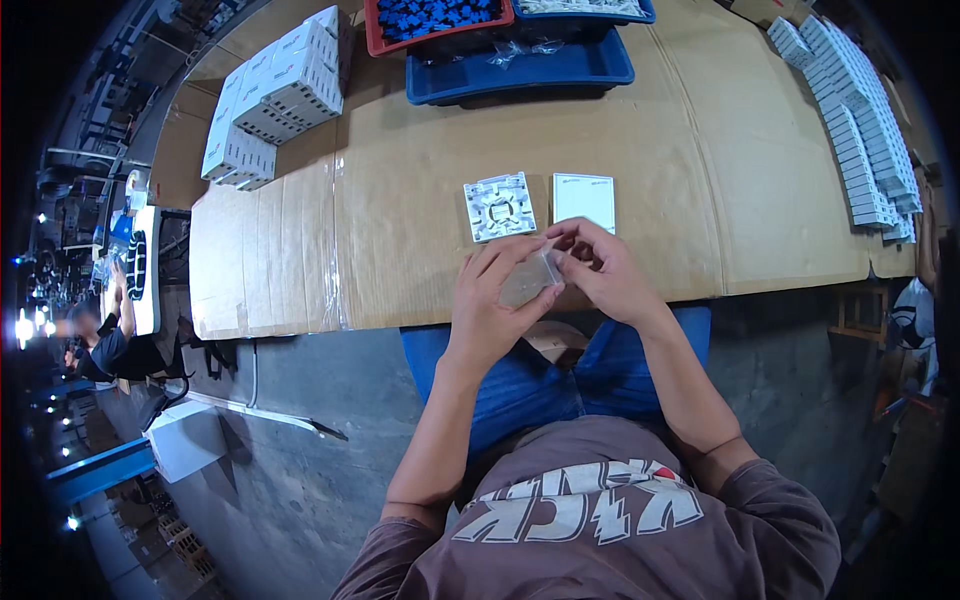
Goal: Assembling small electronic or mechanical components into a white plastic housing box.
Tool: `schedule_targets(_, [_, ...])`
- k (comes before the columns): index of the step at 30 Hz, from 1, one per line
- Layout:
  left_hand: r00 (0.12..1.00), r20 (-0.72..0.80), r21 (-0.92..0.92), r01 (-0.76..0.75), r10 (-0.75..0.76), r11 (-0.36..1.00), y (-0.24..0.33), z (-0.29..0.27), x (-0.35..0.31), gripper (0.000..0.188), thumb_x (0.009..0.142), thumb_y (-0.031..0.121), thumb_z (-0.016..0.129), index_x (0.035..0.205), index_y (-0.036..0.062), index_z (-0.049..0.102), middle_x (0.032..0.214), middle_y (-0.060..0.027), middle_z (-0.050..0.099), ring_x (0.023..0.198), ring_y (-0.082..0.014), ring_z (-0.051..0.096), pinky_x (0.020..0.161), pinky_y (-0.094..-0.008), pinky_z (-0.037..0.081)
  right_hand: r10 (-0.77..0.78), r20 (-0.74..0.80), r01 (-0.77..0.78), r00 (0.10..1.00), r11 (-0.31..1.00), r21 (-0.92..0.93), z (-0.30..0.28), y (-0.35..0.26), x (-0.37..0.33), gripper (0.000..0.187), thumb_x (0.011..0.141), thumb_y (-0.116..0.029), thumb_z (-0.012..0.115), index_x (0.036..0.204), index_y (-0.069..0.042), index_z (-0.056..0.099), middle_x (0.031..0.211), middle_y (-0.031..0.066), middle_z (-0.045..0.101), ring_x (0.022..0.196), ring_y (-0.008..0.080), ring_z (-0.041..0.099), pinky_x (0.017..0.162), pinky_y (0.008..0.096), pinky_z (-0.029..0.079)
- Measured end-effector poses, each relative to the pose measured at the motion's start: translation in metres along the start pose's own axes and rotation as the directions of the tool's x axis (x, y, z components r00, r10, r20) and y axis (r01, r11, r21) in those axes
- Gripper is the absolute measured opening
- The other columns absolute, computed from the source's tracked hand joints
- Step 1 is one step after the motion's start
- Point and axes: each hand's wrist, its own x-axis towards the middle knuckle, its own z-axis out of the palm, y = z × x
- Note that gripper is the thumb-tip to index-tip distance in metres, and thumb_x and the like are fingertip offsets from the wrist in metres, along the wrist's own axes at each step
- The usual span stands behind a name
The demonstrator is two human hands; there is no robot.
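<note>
View: head cam, all below; landmark = base.
Base (499,208): white sq. piece w/ ring-shaped centre, flat on cardboard-topped table (262,245).
Bag (527,280): small, clear, btw both hands, just nearer the person than base & a bit R of it; contents too blurred to tell.
L hand (487,292): near side of base; fingers bent round bag's L part, thumb & fingertips gripping it.
R hand (607,278): near side of base, to its R; thumb & index pinching bag's R edge, other fingers curled.
Cover (584,198): white sq., flat, just R of base, small gap btw; near edge partly behind R hand.
Tray (520,92): blue, well beyond base.
Bins: red one (374,40) w/ blue bits, beyond base & L; blue one (600,18) w/ pale bits, beyond base & R.
Boxes: white stack (283,85) far L of base; white rows (850,120) far R.
Co-worker (120,345): at another table, far L of base.
</note>
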Motion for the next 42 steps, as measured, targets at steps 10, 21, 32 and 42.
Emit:
schedule_targets(10, [0.895, 0.235, -0.627, 0.438, -0.379, 0.644, -0.013, 0.005, -0.009, 0.043, 0.096, 0.025, 0.077, 0.130, -0.0001, 0.069, 0.113, -0.0070, 0.074, 0.102, -0.0130, 0.066, 0.090, -0.0286, 0.052, -0.327, 0.127, 0.333, 0.937, 0.943, -0.029, -0.007, -0.018, -0.007, 0.015, 0.098, -0.014, 0.072, 0.108, -0.004, 0.075, 0.134, 0.0104, 0.063, 0.110, 0.0186, 0.066, 0.084, 0.0299, 0.054])
schedule_targets(21, [0.748, 0.496, -0.769, 0.614, -0.442, 0.176, -0.020, 0.009, -0.014, 0.038, 0.105, 0.033, 0.066, 0.124, 0.0010, 0.071, 0.105, -0.0054, 0.075, 0.091, -0.0135, 0.072, 0.080, -0.0288, 0.058, -0.298, 0.222, 0.297, 0.929, 0.954, 0.036, -0.009, -0.010, -0.004, 0.016, 0.098, -0.018, 0.072, 0.099, -0.003, 0.077, 0.137, 0.0129, 0.064, 0.125, 0.0259, 0.060, 0.107, 0.0398, 0.045])
schedule_targets(32, [0.691, 0.584, -0.709, 0.689, -0.426, 0.146, -0.022, 0.017, -0.014, 0.045, 0.106, 0.043, 0.061, 0.119, 0.0013, 0.071, 0.104, -0.0077, 0.076, 0.087, -0.0179, 0.074, 0.077, -0.0319, 0.060, 0.034, 0.259, -0.060, 0.965, 0.994, 0.096, -0.008, -0.007, 0.004, 0.041, 0.110, -0.031, 0.056, 0.102, 0.005, 0.074, 0.133, 0.0118, 0.065, 0.109, 0.0150, 0.065, 0.088, 0.0271, 0.054])
schedule_targets(42, [0.638, 0.693, -0.649, 0.755, -0.336, 0.096, -0.039, 0.017, -0.024, 0.045, 0.108, 0.043, 0.056, 0.124, 0.0028, 0.066, 0.110, -0.0150, 0.073, 0.090, -0.0252, 0.072, 0.085, -0.0496, 0.064, -0.150, 0.601, 0.003, 0.785, 0.971, 0.238, -0.017, 0.005, 0.019, 0.070, 0.099, -0.063, 0.056, 0.112, 0.003, 0.076, 0.155, 0.0221, 0.052, 0.125, 0.0276, 0.064, 0.101, 0.0376, 0.053])
